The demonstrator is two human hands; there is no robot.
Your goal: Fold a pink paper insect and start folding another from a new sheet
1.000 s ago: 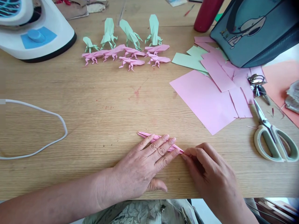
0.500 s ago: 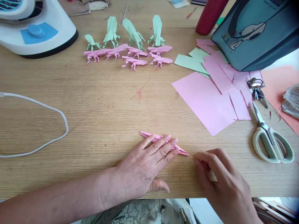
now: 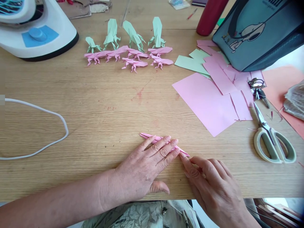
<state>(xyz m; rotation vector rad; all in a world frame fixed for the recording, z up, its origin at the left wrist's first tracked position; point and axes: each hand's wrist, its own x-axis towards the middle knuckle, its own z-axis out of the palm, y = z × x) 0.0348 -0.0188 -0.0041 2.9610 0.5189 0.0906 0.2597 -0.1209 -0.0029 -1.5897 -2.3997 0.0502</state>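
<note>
The slim, pointed pink paper (image 3: 146,136) lies near-left of the large pink sheet (image 3: 204,101), pressed by the left hand's (image 3: 146,169) flat, ungripping fingers; the right hand (image 3: 213,186) touches its near tip, whether pinching I cannot tell. Its folding looks partly done, no legs showing, while legged green figures (image 3: 111,31) and pink figures (image 3: 134,64) stand beyond-left of the sheet, and unfolded pink slips (image 3: 218,72) remain behind it.

The left forearm (image 3: 68,196) enters from eight o'clock; the left hand (image 3: 144,167) lies palm down, fingers extended toward two o'clock, thumb toward three. The right hand (image 3: 213,186), at four o'clock, stays mostly curled, one digit pointing toward ten.
</note>
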